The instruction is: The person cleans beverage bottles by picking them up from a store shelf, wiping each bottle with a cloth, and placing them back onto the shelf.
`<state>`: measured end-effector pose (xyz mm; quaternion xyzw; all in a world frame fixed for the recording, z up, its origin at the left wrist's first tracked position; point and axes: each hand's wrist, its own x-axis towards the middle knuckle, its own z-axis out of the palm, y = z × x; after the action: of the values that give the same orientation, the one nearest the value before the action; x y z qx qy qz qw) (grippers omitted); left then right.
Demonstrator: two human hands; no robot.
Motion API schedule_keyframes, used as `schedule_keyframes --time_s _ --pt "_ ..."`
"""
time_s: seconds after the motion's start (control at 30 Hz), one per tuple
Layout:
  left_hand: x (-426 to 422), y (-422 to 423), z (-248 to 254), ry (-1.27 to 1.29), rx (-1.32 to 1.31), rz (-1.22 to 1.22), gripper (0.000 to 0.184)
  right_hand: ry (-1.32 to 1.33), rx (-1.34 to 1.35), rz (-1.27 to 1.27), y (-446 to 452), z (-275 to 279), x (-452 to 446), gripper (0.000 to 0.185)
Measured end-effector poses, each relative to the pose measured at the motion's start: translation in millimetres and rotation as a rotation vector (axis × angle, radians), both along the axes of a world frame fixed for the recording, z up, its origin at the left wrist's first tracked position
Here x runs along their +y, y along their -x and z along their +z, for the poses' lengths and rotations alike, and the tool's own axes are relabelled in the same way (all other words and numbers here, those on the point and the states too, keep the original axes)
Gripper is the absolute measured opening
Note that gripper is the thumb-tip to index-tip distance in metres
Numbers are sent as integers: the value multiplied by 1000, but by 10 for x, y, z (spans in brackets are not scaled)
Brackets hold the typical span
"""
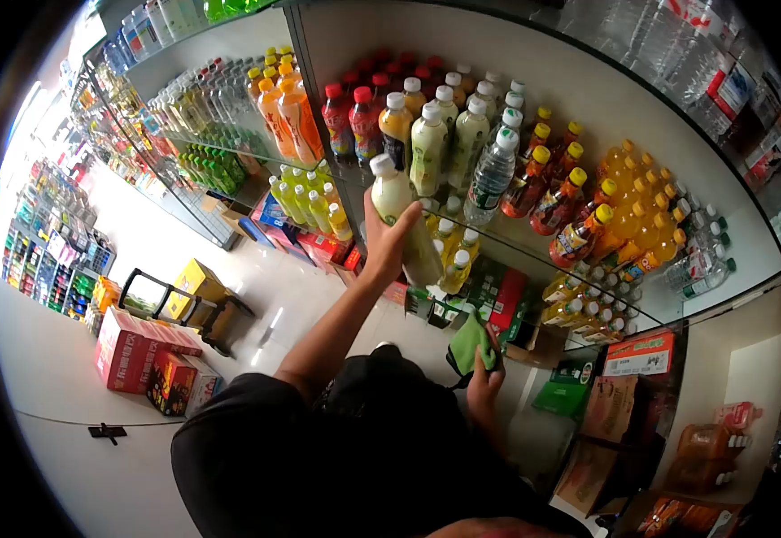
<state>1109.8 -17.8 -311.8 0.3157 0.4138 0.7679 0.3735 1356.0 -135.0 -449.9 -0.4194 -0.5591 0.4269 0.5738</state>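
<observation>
My left hand [388, 240] is wrapped round a white-capped bottle of pale drink [420, 249], lifted in front of the shelf edge and tilted. Lower down on the right, my right hand [484, 381] grips a folded green cloth [469, 345]. Just behind the held bottle, other white-capped pale green bottles [429, 148] stand in rows on the glass shelf [534, 238]. Beside them are a clear water bottle [491, 179], a dark-labelled bottle with a white cap [396, 130] and red-capped bottles [364, 121].
Yellow-capped dark drinks [559, 202] and orange drinks [646, 215] fill the shelf's right side. Below are yellow bottles [458, 269] and cardboard boxes [610, 408]. On the floor to the left stand a black hand cart [188, 305] and red-and-white cartons [135, 345].
</observation>
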Motion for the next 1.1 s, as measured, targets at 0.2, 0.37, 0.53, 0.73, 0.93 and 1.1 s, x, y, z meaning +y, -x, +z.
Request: schedule_keyframes --time_s 0.2,0.37,0.53,0.73,0.93,1.1 --pt "448 56 185 -190 433 -63 75 117 -1 -108 -104 37 89 39" --pt "920 54 209 -316 996 233 75 151 4 -170 -31 290 244 37" --pt "1106 -11 52 -238 989 274 79 166 -56 -203 38 330 322 37" --pt "1173 -13 -84 -282 975 416 80 145 8 -164 126 233 438 39" --pt "1078 -5 -66 -154 1219 559 89 199 -1 -146 144 159 543 38" --pt "1097 130 -168 -150 1164 401 93 243 -23 -132 205 216 592 38"
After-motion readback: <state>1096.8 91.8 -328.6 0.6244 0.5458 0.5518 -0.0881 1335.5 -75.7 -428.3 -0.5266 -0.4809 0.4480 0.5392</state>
